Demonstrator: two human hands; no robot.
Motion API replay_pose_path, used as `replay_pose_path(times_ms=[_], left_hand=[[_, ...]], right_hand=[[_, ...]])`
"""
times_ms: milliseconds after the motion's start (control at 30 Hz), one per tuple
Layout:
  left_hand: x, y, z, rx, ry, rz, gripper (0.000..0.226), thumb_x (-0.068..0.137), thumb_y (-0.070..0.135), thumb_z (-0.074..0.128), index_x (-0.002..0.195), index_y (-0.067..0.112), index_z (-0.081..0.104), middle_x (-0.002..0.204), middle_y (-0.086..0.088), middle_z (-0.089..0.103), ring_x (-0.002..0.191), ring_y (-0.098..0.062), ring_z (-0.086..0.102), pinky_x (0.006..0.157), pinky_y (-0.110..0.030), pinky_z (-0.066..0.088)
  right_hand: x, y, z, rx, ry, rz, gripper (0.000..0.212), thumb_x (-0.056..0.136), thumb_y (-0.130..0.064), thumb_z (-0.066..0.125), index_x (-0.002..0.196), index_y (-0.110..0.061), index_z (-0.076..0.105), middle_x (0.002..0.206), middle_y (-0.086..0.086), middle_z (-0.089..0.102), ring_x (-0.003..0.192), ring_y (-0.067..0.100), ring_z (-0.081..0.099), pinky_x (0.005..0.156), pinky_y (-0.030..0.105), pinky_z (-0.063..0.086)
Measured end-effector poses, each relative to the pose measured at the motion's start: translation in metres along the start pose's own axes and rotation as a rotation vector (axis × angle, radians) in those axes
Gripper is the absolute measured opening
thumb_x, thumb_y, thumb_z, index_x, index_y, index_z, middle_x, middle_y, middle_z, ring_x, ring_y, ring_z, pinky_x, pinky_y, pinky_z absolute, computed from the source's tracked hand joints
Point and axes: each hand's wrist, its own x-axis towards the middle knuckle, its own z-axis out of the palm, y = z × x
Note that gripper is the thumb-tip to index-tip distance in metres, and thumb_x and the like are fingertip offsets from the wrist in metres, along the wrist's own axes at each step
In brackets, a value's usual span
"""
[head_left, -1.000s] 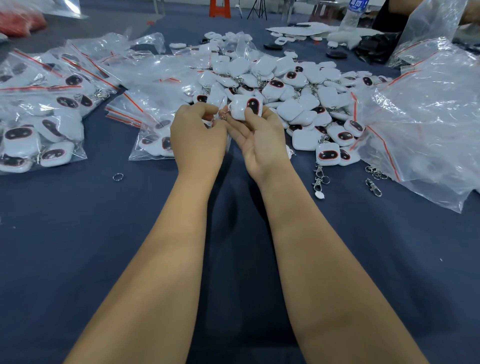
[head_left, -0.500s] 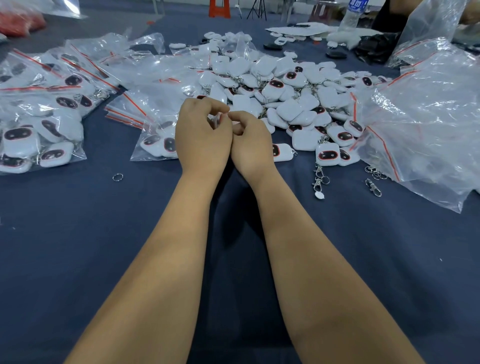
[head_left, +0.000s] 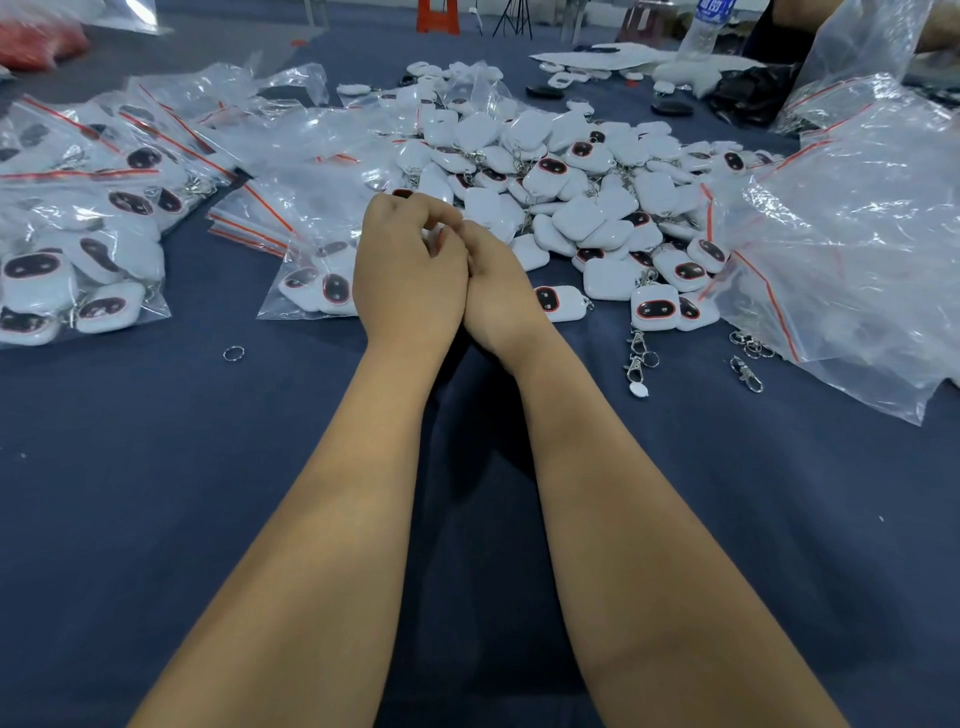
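1. Keychain (head_left: 434, 235): I see only a white sliver, wedged between both sets of fingertips, just short of the pile (head_left: 571, 208).
2. Left hand (head_left: 408, 270) is curled and pinches it. Right hand (head_left: 501, 280) presses alongside, but its grip is hidden.
3. I cannot tell its long axis.

A dark blue cloth covers the wide table (head_left: 156, 467), running from the near edge to the far end of the scene. At the far centre stands an orange stool (head_left: 438, 18), with thin black tripod legs (head_left: 511, 23) just to its right. A clear water bottle (head_left: 707, 26) stands far right. The light is even and soft, casting faint shadows on the cloth.
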Motion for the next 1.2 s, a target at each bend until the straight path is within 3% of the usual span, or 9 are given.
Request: replay_pose_path(times_ms=[200, 267, 400, 500, 633, 733, 867, 1067, 1200], left_hand=[[0.003, -0.006, 0.002, 0.016, -0.036, -0.016, 0.033, 0.082, 0.001, 0.051, 0.097, 0.028, 0.063, 0.107, 0.008, 0.049, 0.081, -0.01, 0.053, 0.062, -0.003, 0.036], [0.002, -0.007, 0.002, 0.045, -0.037, -0.007, 0.033, 0.081, 0.0, 0.051, 0.099, 0.024, 0.065, 0.107, 0.007, 0.048, 0.083, -0.011, 0.054, 0.064, -0.008, 0.035], [0.001, -0.011, 0.003, 0.22, -0.079, 0.071, 0.038, 0.08, -0.004, 0.046, 0.106, 0.014, 0.067, 0.113, -0.005, 0.051, 0.101, -0.022, 0.053, 0.07, -0.021, 0.03], [-0.002, -0.013, 0.003, 0.345, -0.114, 0.095, 0.041, 0.077, -0.008, 0.047, 0.109, 0.01, 0.065, 0.12, -0.011, 0.05, 0.111, -0.028, 0.045, 0.073, -0.03, 0.036], [0.001, -0.019, -0.001, 0.479, -0.086, 0.031, 0.042, 0.077, -0.007, 0.049, 0.112, 0.011, 0.065, 0.125, -0.013, 0.043, 0.118, -0.032, 0.036, 0.079, -0.027, 0.032], [0.003, -0.025, -0.005, 0.538, -0.055, -0.007, 0.042, 0.077, -0.007, 0.049, 0.111, 0.012, 0.065, 0.127, -0.014, 0.041, 0.119, -0.034, 0.035, 0.084, -0.021, 0.02], [0.004, -0.024, -0.004, 0.358, -0.028, -0.01, 0.038, 0.08, -0.005, 0.047, 0.106, 0.013, 0.068, 0.124, -0.01, 0.046, 0.116, -0.027, 0.044, 0.076, -0.024, 0.031], [0.005, -0.022, 0.0, 0.172, -0.111, 0.008, 0.029, 0.087, 0.001, 0.047, 0.1, 0.014, 0.069, 0.117, -0.003, 0.048, 0.092, -0.014, 0.054, 0.073, -0.016, 0.032], [0.003, -0.024, 0.005, 0.239, -0.138, 0.035, 0.033, 0.087, -0.002, 0.045, 0.104, 0.009, 0.071, 0.12, -0.011, 0.05, 0.097, -0.014, 0.046, 0.072, -0.014, 0.028]], right_hand=[[0.001, 0.002, -0.001, -0.103, 0.205, 0.025, 0.024, 0.088, 0.0, 0.055, 0.076, -0.021, 0.055, 0.075, -0.007, 0.062, 0.07, 0.008, 0.053, 0.072, 0.028, 0.048], [0.001, 0.001, 0.0, -0.174, 0.238, 0.034, 0.021, 0.086, 0.0, 0.054, 0.077, -0.019, 0.054, 0.073, -0.008, 0.059, 0.07, 0.011, 0.051, 0.072, 0.03, 0.046], [0.0, -0.003, -0.01, -0.314, 0.375, 0.092, 0.016, 0.08, 0.0, 0.049, 0.082, -0.015, 0.053, 0.097, 0.009, 0.063, 0.091, 0.026, 0.055, 0.078, 0.035, 0.043], [-0.002, -0.004, -0.016, -0.288, 0.452, 0.12, 0.023, 0.082, 0.001, 0.046, 0.093, -0.015, 0.058, 0.107, 0.009, 0.051, 0.1, 0.028, 0.051, 0.077, 0.029, 0.039], [-0.002, -0.004, -0.014, -0.344, 0.352, 0.127, 0.044, 0.091, -0.005, 0.043, 0.124, -0.024, 0.062, 0.119, 0.007, 0.045, 0.117, 0.025, 0.044, 0.098, 0.034, 0.041], [-0.001, -0.003, -0.014, -0.43, 0.283, 0.132, 0.049, 0.091, -0.006, 0.042, 0.134, -0.023, 0.058, 0.132, 0.009, 0.044, 0.124, 0.027, 0.038, 0.106, 0.036, 0.036], [-0.001, -0.001, -0.014, -0.474, 0.266, 0.135, 0.054, 0.089, -0.005, 0.043, 0.139, -0.022, 0.053, 0.141, 0.004, 0.045, 0.128, 0.027, 0.033, 0.106, 0.034, 0.033], [-0.003, -0.005, -0.014, -0.135, 0.412, 0.102, 0.057, 0.076, 0.012, 0.042, 0.123, -0.015, 0.058, 0.121, 0.008, 0.057, 0.113, 0.028, 0.053, 0.098, 0.043, 0.045], [-0.003, -0.004, -0.015, -0.038, 0.435, 0.091, 0.032, 0.086, 0.002, 0.054, 0.111, -0.017, 0.058, 0.094, -0.003, 0.062, 0.088, 0.019, 0.061, 0.089, 0.04, 0.051]])
